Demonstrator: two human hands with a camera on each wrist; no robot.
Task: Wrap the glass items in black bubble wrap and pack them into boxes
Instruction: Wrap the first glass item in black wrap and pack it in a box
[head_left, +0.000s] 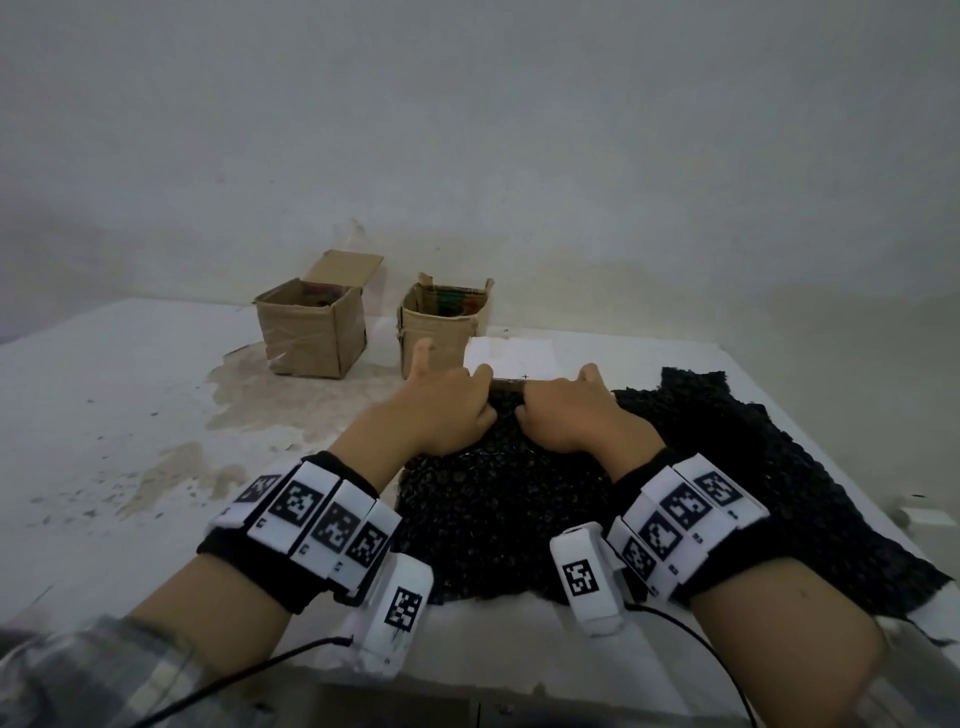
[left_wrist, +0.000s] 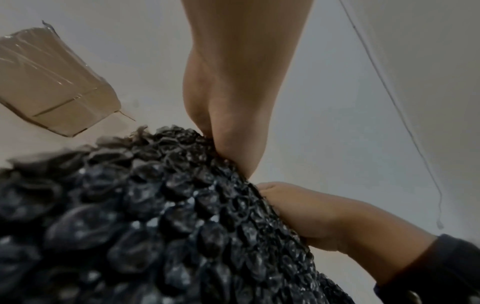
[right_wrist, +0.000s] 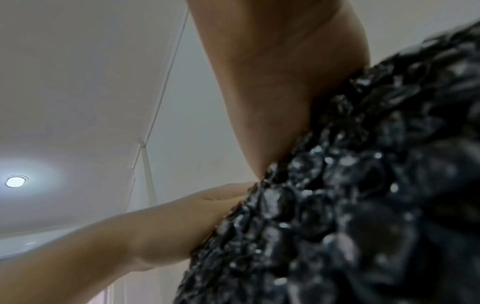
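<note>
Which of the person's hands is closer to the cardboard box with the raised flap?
Left. The left hand lies just in front and to the right of the box with the raised flap, gripping the black bubble wrap; the right hand grips it farther right.

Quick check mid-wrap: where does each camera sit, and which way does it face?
Head: up high, facing forward and down at table, two boxes, both hands on bubble wrap.
Left wrist: low, facing up along left hand; right hand beside it.
Right wrist: low, facing up at ceiling; both hands show.
Shared: all show the wrap.
</note>
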